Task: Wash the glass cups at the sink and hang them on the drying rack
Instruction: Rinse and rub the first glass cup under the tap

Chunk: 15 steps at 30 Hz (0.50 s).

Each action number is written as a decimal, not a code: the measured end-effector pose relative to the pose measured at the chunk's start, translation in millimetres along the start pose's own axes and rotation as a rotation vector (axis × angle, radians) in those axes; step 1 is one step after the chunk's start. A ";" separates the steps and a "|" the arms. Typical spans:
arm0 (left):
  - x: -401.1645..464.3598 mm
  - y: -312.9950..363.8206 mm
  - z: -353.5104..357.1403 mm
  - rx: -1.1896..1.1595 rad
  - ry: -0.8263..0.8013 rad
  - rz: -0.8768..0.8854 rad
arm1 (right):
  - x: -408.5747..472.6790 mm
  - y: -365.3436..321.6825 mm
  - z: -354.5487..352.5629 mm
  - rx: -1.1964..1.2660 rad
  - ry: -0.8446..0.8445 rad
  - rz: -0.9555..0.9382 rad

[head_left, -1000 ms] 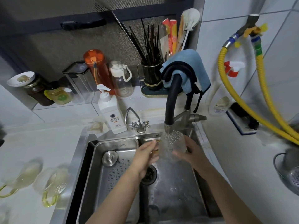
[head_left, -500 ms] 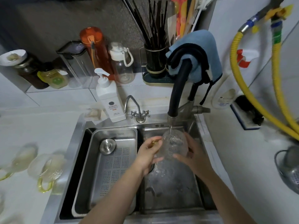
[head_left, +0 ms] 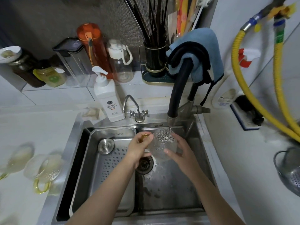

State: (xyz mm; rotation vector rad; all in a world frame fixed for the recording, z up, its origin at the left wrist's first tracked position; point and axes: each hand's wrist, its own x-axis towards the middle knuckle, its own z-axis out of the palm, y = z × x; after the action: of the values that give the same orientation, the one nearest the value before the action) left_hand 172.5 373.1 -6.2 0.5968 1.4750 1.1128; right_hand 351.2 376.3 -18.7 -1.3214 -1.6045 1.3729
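A glass cup [head_left: 163, 144] is rinsed under the faucet [head_left: 176, 93]: its yellow handle is apparently pinched by the left hand [head_left: 139, 147], its body cupped by the right hand [head_left: 180, 151]. Next, draining and hanging are called for.

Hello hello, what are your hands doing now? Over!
Left hand grips cup handle. Right hand holds cup under tap. Nothing blocking.

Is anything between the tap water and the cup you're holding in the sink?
Nothing visible. The stream from the black faucet falls straight into the glass cup, gripped by the left hand and right hand.
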 end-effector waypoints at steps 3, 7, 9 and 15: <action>-0.4 5.4 4.6 0.009 0.017 0.016 | 5.1 -3.9 -0.2 0.048 0.077 0.024; -10.7 -2.8 4.0 -0.111 -0.032 0.023 | 3.1 -3.7 3.1 0.167 0.114 0.068; -17.7 -8.6 5.9 -0.179 -0.117 0.024 | 2.2 -6.3 14.4 0.203 0.097 0.089; -13.0 0.9 17.1 -0.158 -0.111 0.090 | 15.8 -22.5 10.7 -0.117 -0.018 -0.024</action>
State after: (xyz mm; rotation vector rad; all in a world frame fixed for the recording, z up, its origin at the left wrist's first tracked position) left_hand 191.6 367.7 2.1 0.6090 1.2627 1.2332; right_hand 330.6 389.0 -1.9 -1.3561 -1.7295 1.2969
